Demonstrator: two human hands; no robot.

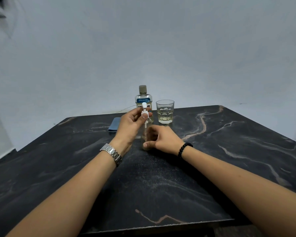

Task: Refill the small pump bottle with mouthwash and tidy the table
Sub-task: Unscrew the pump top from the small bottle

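Dark marble-patterned table [212, 151], veined pale grey and rust, under a plain grey-white wall [143, 48]. Small pump bottle [146, 132], clear, upright near the table's middle. Left hand [132, 124], metal watch [111, 153] at the wrist, fingers pinching the white pump head [144, 110] at the bottle's top. Right hand [161, 139], black bead bracelet [184, 148] at the wrist, fingers and thumb curled round the bottle's lower body. Just behind, mouthwash bottle [143, 100] capped and upright at the far edge; beside it on the right, faceted glass [164, 111] with a little yellowish liquid. Folded blue cloth [114, 124] lying flat to the left, partly hidden by the left hand.
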